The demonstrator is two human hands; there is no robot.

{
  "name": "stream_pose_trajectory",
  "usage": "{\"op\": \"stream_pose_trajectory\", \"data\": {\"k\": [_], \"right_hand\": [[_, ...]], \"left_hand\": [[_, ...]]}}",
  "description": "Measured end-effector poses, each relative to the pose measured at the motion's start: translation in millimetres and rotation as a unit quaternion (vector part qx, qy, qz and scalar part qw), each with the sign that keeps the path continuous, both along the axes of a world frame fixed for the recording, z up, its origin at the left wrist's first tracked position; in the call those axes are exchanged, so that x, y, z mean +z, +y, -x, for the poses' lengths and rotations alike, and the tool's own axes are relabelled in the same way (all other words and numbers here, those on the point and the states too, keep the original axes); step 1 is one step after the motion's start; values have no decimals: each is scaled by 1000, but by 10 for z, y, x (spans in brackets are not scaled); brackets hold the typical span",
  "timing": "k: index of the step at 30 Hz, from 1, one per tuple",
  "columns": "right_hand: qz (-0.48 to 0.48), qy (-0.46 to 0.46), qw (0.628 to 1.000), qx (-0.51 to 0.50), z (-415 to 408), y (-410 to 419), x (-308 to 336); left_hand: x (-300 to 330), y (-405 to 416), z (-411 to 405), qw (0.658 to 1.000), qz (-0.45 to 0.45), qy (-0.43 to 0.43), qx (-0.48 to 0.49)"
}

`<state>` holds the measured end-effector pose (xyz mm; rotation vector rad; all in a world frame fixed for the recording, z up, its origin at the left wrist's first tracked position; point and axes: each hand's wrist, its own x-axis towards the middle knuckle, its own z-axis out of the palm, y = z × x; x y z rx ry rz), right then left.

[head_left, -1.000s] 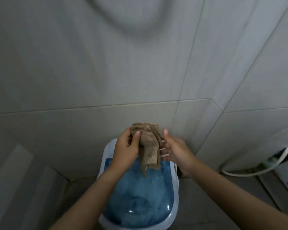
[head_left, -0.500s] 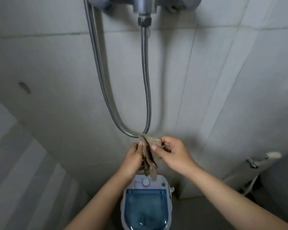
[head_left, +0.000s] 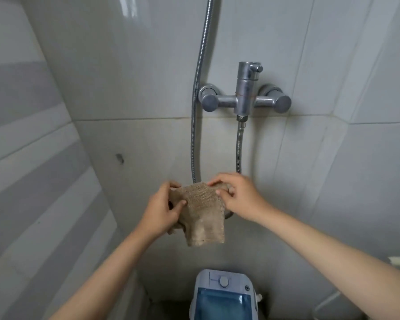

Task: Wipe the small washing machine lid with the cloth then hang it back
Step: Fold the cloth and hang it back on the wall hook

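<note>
A brown woven cloth is spread between both hands in front of the wall, at the bottom loop of the metal shower hose. My left hand pinches its left edge and my right hand pinches its upper right corner. The cloth's lower part hangs free. Far below, at the bottom edge of the view, stands the small white washing machine with its blue see-through lid closed.
A chrome shower mixer tap is fixed to the grey tiled wall above the hands, with the hose running up from it and looping down. Tiled walls close in on the left and right. A white fitting shows at the lower right.
The view has tilted up, so the tap is now in sight and the washing machine has dropped to the bottom edge. Both hands have raised the cloth and spread it out wider.
</note>
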<state>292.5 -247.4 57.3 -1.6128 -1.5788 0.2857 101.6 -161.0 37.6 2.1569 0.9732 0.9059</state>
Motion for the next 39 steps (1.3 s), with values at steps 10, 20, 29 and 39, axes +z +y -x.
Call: {"op": "stream_pose_trajectory", "data": {"k": [10,20,29,39], "right_hand": [[32,-383,913,138,751,926,266],[-1,-528,844,100,1244,2036,268],[59,-496,865,46,1294,2588,-24],[172,-349,918,77,1340,2482,-275]], "left_hand": [[9,954,917,921,-320,221,23],[-76,1776,1267,884,-306,341,89],[-206,2276,1034,881,-239,388,131],[-394,2301,1041,958,-86,254,101]]}}
